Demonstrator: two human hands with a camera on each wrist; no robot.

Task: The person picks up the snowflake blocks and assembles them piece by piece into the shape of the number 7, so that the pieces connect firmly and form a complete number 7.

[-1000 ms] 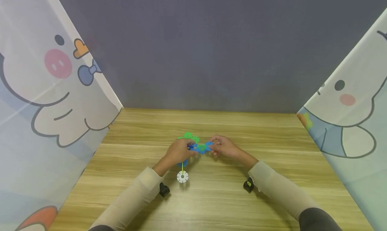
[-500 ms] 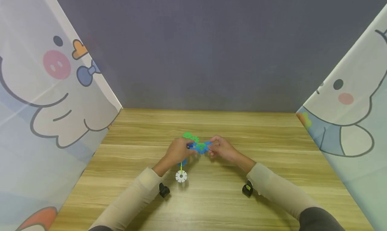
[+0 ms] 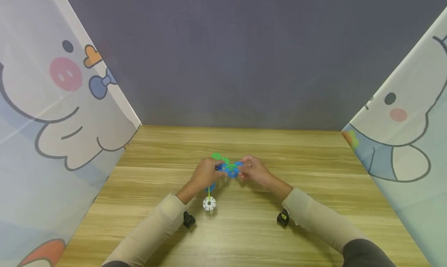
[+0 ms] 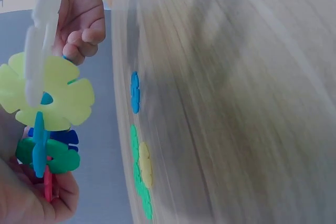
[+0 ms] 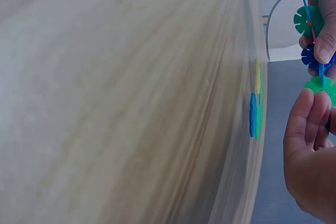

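Nearest, a white disc [image 3: 209, 203] ends the slotted-disc chain [image 3: 232, 174], raised above the table [image 3: 244, 232]; the left hand [image 3: 205, 174] grips its middle, fingers curled, while the right hand [image 3: 257, 170] pinches a blue disc [image 3: 239, 163] (squaring slots before pushing should help). Green discs [image 3: 216, 156] lie beyond.

A grey wall [image 3: 223, 57] stood at twelve o'clock; cartoon-printed panels [image 3: 28, 150] slanted at ten and two; a wood-grain table [image 3: 244, 236] spread toward six.
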